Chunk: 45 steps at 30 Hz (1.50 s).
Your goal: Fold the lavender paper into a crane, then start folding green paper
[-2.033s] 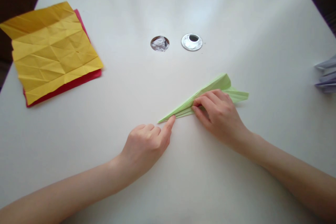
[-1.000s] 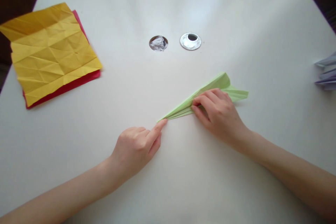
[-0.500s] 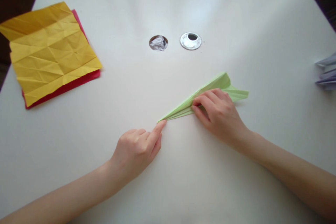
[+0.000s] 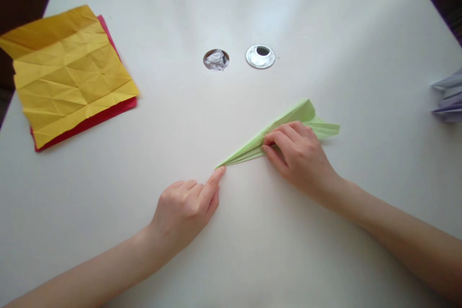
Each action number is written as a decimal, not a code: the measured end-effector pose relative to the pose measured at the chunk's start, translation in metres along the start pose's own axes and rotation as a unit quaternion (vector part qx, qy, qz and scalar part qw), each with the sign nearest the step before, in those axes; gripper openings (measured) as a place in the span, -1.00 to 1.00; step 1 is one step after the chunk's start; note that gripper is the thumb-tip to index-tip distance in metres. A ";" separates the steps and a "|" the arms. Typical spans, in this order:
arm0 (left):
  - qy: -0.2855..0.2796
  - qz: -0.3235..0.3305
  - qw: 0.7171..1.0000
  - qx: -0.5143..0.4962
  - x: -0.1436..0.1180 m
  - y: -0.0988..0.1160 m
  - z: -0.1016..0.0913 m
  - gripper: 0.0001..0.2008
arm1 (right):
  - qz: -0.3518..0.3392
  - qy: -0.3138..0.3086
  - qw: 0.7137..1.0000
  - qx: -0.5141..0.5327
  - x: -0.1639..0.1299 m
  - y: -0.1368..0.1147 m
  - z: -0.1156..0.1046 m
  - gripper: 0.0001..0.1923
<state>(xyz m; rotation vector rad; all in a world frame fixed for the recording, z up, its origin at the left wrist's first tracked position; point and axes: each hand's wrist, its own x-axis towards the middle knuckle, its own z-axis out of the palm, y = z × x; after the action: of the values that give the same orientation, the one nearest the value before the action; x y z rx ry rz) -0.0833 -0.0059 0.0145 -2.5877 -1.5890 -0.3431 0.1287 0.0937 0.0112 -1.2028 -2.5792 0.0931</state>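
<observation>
A sheet of light green paper (image 4: 288, 120), pleated into a narrow fan shape, lies slantwise on the white table. Its pointed end is at the lower left, and its wider, loose end spreads out at the upper right. My left hand (image 4: 189, 204) presses the pointed tip with the index fingertip, the other fingers curled in. Midway along the paper, my right hand (image 4: 298, 156) pinches the layered folds between thumb and fingers. The right hand covers part of the paper.
A creased yellow sheet (image 4: 72, 67) lies over a red sheet (image 4: 108, 112) at the left. Beyond the green paper are a table hole (image 4: 216, 60) stuffed with crumpled material and a silver grommet (image 4: 260, 60). Pale purple folded paper (image 4: 449, 98) sits at the right edge.
The whole scene has shifted very slightly left in view. Both hands keep their places on the green paper, and its folds look the same.
</observation>
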 end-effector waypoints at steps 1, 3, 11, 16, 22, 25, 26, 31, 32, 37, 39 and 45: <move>0.001 0.002 1.000 0.003 0.000 0.000 0.000 -0.72 | -0.001 0.000 1.000 0.000 0.000 0.000 0.000 -0.86; 0.005 0.004 1.000 0.009 -0.001 -0.001 0.000 -0.72 | -0.001 0.001 1.000 0.002 0.000 0.000 0.000 -0.87; 0.018 0.005 0.999 0.033 -0.006 -0.001 -0.002 -0.72 | -0.001 0.002 1.000 0.006 0.000 0.000 0.000 -0.87; 0.032 0.008 0.999 0.030 -0.005 0.001 -0.004 -0.74 | 0.001 -0.001 1.000 0.007 0.000 0.000 0.000 -0.87; 0.031 0.044 0.999 0.006 0.006 0.004 -0.003 -0.71 | 0.001 0.003 1.000 0.003 -0.001 0.000 0.001 -0.87; 0.022 0.043 0.999 -0.004 0.015 0.006 0.000 -0.68 | 0.002 0.007 1.000 0.000 -0.001 -0.001 0.001 -0.87; 0.021 0.039 0.999 -0.008 0.018 0.006 0.001 -0.68 | 0.002 0.007 1.000 0.002 -0.001 -0.001 0.001 -0.87; -0.012 0.009 0.998 -0.058 0.027 0.007 0.007 -0.70 | 0.001 0.005 1.000 0.004 0.000 0.000 0.001 -0.87; -0.020 0.000 0.998 -0.068 0.028 0.008 0.008 -0.70 | 0.001 0.005 1.000 0.004 0.000 0.000 0.001 -0.87; -0.032 -0.038 0.996 -0.075 0.026 0.007 0.007 -0.71 | 0.002 0.006 1.000 0.008 0.000 0.000 0.001 -0.87; -0.041 -0.048 0.995 -0.074 0.022 0.005 0.006 -0.71 | 0.002 0.006 1.000 0.006 -0.001 0.000 0.001 -0.87; -0.049 -0.074 0.994 -0.068 0.007 0.004 0.002 -0.68 | 0.001 0.006 1.000 0.004 -0.001 -0.001 0.001 -0.88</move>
<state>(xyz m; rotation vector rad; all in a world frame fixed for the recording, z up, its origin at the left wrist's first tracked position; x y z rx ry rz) -0.0763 -0.0010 0.0147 -2.6300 -1.8586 -0.3514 0.1284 0.0927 0.0103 -1.2008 -2.5652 0.0969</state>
